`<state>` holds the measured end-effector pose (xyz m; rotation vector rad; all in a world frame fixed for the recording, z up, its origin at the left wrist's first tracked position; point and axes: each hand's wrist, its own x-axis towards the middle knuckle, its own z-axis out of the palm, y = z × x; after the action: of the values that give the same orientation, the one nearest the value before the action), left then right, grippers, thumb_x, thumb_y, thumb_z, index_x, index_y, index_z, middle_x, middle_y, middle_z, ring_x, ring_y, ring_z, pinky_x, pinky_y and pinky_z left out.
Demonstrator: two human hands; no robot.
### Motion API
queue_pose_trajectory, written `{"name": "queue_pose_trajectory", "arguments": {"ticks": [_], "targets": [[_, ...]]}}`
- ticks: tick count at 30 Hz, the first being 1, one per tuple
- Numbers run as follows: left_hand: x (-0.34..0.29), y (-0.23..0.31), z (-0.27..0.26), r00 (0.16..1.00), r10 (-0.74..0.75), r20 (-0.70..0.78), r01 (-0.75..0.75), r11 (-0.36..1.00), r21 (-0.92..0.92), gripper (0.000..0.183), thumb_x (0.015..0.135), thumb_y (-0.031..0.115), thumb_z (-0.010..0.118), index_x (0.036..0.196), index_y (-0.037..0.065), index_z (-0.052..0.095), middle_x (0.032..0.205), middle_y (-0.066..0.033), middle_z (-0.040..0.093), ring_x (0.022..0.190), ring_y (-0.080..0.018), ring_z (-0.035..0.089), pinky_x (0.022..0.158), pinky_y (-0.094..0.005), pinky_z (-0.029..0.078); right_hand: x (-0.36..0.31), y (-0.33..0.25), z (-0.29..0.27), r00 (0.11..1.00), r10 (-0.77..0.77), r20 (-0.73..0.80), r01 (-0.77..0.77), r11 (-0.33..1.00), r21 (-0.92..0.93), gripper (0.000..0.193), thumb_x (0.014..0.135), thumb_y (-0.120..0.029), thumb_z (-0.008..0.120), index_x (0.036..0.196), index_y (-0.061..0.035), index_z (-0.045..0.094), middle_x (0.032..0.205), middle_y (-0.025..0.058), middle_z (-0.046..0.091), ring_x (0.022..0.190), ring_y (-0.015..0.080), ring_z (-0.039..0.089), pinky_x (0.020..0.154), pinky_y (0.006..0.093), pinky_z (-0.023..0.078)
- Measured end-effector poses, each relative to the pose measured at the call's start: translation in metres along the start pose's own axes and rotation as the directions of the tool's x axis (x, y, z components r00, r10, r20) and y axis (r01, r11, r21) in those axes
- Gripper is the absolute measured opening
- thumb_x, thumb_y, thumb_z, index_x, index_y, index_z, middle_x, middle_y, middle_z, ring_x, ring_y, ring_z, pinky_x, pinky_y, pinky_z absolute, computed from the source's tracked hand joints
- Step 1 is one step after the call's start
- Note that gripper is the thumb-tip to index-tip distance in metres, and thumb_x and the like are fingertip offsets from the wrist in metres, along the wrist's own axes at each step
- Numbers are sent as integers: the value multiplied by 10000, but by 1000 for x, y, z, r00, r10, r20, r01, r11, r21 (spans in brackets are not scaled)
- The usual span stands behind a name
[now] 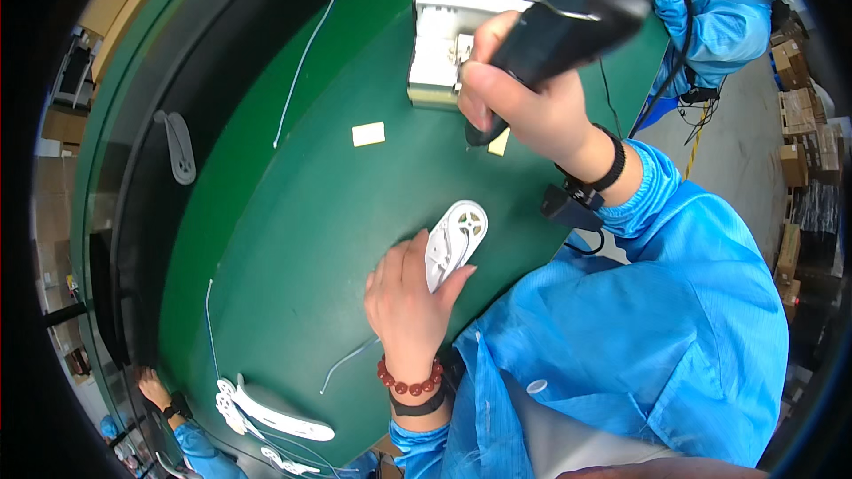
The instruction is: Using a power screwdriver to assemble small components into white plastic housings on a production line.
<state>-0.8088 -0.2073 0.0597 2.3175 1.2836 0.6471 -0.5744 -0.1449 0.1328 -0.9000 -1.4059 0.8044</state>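
My left hand [406, 302] is closed around one end of a white, long rounded plastic housing [461, 235]. The housing lies on the green table, and its far end shows a round, spoked part; my fingers hide the near end. Up and to the right, my right hand [532, 102] grips a black corded electric screwdriver [568, 31]. Its narrow end points down toward the table, beside a white box-shaped machine [435, 62] with an open front, perhaps a screw feeder. The screwdriver is partly blurred.
A dark conveyor belt [146, 186] runs along the left, carrying a similar housing [180, 151]. Yellow paper [368, 133] and a thin pale cable [306, 53] lie on the green table [311, 213]. White parts [284, 417] with cables sit at lower left. Co-workers in blue [728, 31] are nearby.
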Motion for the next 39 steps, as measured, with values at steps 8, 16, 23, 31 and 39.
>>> {"name": "queue_pose_trajectory", "arguments": {"ticks": [8, 16, 23, 31, 39], "targets": [[-5, -7, -13, 1000, 4, -20, -4, 1000, -14, 589, 664, 336, 864, 1141, 57, 660, 1036, -100, 668, 881, -321, 653, 761, -420, 519, -57, -24, 43, 982, 190, 11, -179, 905, 385, 179, 794, 6, 709, 834, -23, 537, 775, 46, 599, 695, 116, 596, 630, 266, 478], [-12, -12, -21, 1000, -3, -27, 2, 999, -35, 581, 648, 304, 875, 1132, 60, 665, 1024, -99, 669, 883, -318, 655, 762, -416, 526, -71, -18, 47, 972, 54, 227, -128, 937, 325, 213, 882, -15, 619, 1001, -41, 444, 711, 61, 548, 600, 132, 539, 555, 293, 441], [-16, -15, -25, 1000, -6, -28, 5, 999, -48, 583, 633, 281, 884, 1123, 50, 669, 1015, -99, 675, 884, -313, 660, 766, -408, 528, -74, -18, 56, 967, 68, 245, -136, 953, 271, 210, 884, -14, 617, 1000, -38, 443, 714, 63, 549, 607, 131, 537, 561, 298, 450], [-18, -22, -26, 999, 11, -32, -13, 997, -70, 547, 642, 233, 869, 1117, 49, 670, 1011, -103, 670, 874, -316, 665, 740, -406, 537, -81, -22, 68, 970, 161, 185, -195, 963, 185, 172, 785, -56, 740, 847, -63, 580, 795, 38, 617, 664, 152, 631, 591, 280, 492], [-31, -35, -24, 998, 44, -33, -45, 998, -33, 601, 639, 348, 871, 1128, 66, 664, 1004, -67, 661, 873, -281, 665, 712, -392, 535, -91, -15, 81, 983, -4, 182, -7, 998, 59, 226, 762, -86, 766, 883, -81, 575, 778, 32, 630, 654, 184, 657, 578, 295, 500]]}}
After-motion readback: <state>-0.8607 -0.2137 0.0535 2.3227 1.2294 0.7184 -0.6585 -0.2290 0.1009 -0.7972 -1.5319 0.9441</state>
